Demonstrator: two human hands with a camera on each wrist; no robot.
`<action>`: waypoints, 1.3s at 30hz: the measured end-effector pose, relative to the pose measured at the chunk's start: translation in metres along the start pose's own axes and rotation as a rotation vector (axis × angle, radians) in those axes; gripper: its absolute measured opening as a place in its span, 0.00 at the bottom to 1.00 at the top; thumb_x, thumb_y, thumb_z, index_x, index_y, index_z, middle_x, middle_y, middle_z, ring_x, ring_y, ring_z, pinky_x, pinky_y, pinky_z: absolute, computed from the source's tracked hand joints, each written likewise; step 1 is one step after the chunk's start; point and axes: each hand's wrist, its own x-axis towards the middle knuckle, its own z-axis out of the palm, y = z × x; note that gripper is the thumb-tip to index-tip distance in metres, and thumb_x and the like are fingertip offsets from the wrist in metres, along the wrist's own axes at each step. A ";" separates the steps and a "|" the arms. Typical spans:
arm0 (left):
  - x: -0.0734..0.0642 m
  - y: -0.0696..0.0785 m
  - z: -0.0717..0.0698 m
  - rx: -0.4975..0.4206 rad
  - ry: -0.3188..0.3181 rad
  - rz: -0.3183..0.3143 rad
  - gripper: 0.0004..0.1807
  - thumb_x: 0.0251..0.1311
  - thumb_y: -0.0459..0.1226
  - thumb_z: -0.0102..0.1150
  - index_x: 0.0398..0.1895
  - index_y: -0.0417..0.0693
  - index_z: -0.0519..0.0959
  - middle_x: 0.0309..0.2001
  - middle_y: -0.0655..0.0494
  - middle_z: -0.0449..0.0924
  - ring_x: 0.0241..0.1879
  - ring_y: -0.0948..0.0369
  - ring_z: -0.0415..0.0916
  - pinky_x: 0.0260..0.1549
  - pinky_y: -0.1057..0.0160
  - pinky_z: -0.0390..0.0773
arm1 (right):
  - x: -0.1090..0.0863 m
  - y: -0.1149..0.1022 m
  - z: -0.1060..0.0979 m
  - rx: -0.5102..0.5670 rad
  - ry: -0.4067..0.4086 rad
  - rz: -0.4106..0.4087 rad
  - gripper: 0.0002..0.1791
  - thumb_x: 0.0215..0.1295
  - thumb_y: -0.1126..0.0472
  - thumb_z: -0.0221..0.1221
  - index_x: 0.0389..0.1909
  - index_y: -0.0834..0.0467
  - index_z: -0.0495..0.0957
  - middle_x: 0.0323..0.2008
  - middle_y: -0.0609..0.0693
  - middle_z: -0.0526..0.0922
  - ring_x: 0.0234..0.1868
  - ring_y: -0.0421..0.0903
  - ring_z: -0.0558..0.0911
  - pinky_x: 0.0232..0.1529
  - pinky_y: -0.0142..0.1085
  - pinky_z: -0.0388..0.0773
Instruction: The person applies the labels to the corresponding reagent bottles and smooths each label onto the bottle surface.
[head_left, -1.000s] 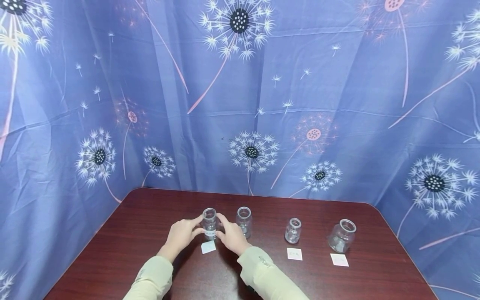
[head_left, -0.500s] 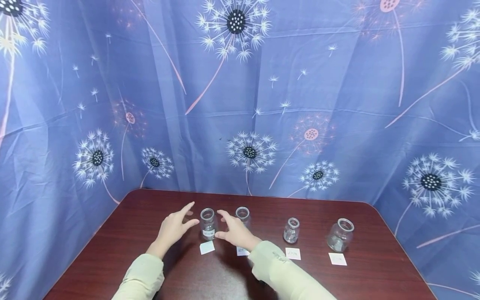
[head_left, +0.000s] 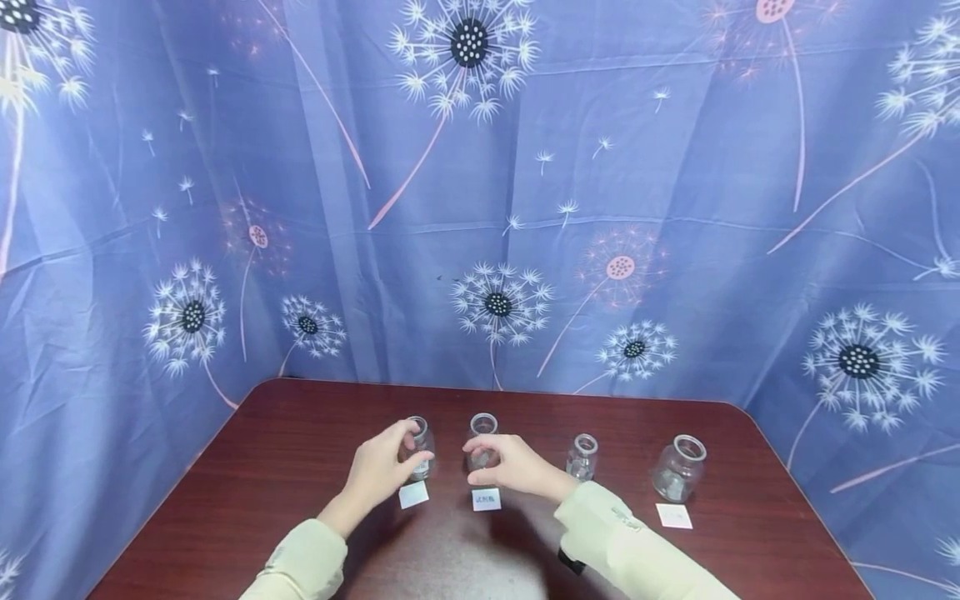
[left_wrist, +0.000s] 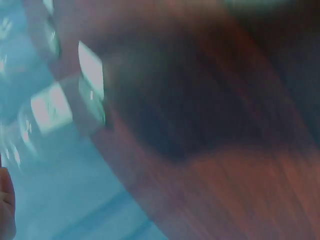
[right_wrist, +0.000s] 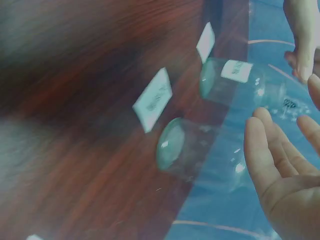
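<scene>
A clear glass jar (head_left: 428, 440) with a white label (right_wrist: 237, 71) on its side stands at the left of a row. My left hand (head_left: 375, 468) is at this jar, fingertips by the rim and thumb across its front in the head view. The right wrist view shows that hand's fingers (right_wrist: 303, 62) near the jar's mouth. To its right is a second glass jar (head_left: 482, 459), with no label showing. My right hand (head_left: 517, 465) is beside it, thumb and fingers spread apart, overlapping its side. Both jars stand upright.
White cards lie before the jars: a left card (head_left: 413, 495), a printed card (head_left: 486, 500) and a right card (head_left: 674, 516). A small jar (head_left: 581, 457) and a wide jar (head_left: 679, 471) stand farther right on the brown table (head_left: 300, 433). A blue curtain (head_left: 420, 333) hangs behind.
Both hands were at the left jar, then drew apart from it. My left hand has come back to that jar, while my right hand has moved right to the second jar.
</scene>
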 end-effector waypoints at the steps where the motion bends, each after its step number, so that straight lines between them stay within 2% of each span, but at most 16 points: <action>1: -0.002 0.004 0.004 0.002 -0.013 0.023 0.21 0.39 0.47 0.67 0.38 0.52 0.74 0.23 0.68 0.72 0.20 0.76 0.65 0.19 0.76 0.65 | -0.003 0.003 -0.001 -0.002 -0.007 0.005 0.20 0.49 0.59 0.62 0.45 0.59 0.74 0.39 0.59 0.79 0.30 0.41 0.78 0.27 0.27 0.73; 5: -0.007 0.018 0.018 -0.015 -0.125 0.075 0.21 0.42 0.49 0.64 0.40 0.55 0.74 0.24 0.68 0.74 0.20 0.73 0.67 0.20 0.75 0.65 | -0.014 0.017 0.000 0.028 -0.032 0.051 0.20 0.48 0.61 0.63 0.43 0.64 0.75 0.38 0.62 0.79 0.25 0.40 0.77 0.22 0.28 0.73; 10: -0.013 0.027 0.038 -0.050 -0.309 0.098 0.18 0.46 0.50 0.61 0.41 0.56 0.75 0.29 0.66 0.76 0.27 0.69 0.73 0.25 0.70 0.70 | -0.023 0.034 0.005 -0.002 -0.024 0.086 0.18 0.47 0.61 0.64 0.39 0.64 0.76 0.35 0.59 0.81 0.32 0.48 0.79 0.29 0.29 0.73; 12: -0.015 0.029 0.046 -0.056 -0.372 0.084 0.18 0.46 0.49 0.61 0.41 0.55 0.75 0.30 0.65 0.76 0.29 0.68 0.74 0.27 0.69 0.71 | -0.025 0.040 0.008 -0.015 -0.015 0.097 0.17 0.47 0.61 0.63 0.38 0.64 0.76 0.34 0.57 0.81 0.36 0.50 0.79 0.32 0.29 0.72; 14: -0.017 0.031 0.053 -0.051 -0.430 0.055 0.18 0.46 0.49 0.61 0.40 0.55 0.75 0.31 0.65 0.76 0.30 0.67 0.74 0.28 0.68 0.71 | -0.027 0.046 0.011 -0.020 -0.005 0.113 0.16 0.46 0.62 0.63 0.38 0.64 0.76 0.32 0.57 0.81 0.35 0.50 0.79 0.32 0.29 0.71; 19: -0.016 0.040 0.063 -0.047 -0.525 -0.031 0.18 0.46 0.49 0.61 0.40 0.53 0.76 0.32 0.62 0.74 0.31 0.65 0.73 0.27 0.67 0.70 | -0.029 0.057 0.019 -0.060 0.034 0.143 0.17 0.45 0.61 0.64 0.37 0.63 0.76 0.30 0.56 0.79 0.33 0.48 0.77 0.32 0.31 0.69; 25: -0.017 0.047 0.070 -0.016 -0.561 -0.090 0.20 0.42 0.48 0.63 0.39 0.52 0.76 0.31 0.61 0.71 0.26 0.62 0.71 0.23 0.66 0.68 | -0.028 0.065 0.026 -0.117 0.056 0.159 0.18 0.43 0.58 0.65 0.37 0.61 0.76 0.29 0.53 0.77 0.32 0.45 0.75 0.32 0.33 0.68; 33: -0.019 0.045 0.079 0.001 -0.538 -0.103 0.17 0.38 0.46 0.66 0.32 0.53 0.75 0.29 0.61 0.68 0.23 0.61 0.68 0.21 0.66 0.65 | -0.024 0.068 0.032 -0.309 0.087 0.134 0.16 0.40 0.57 0.66 0.33 0.56 0.77 0.24 0.47 0.72 0.25 0.38 0.69 0.26 0.29 0.64; 39: -0.016 0.048 0.077 0.001 -0.557 -0.109 0.14 0.37 0.45 0.67 0.27 0.53 0.73 0.28 0.61 0.67 0.21 0.63 0.66 0.20 0.66 0.64 | -0.025 0.061 0.033 -0.387 0.093 0.181 0.15 0.39 0.56 0.67 0.31 0.54 0.78 0.23 0.44 0.70 0.22 0.36 0.67 0.21 0.29 0.61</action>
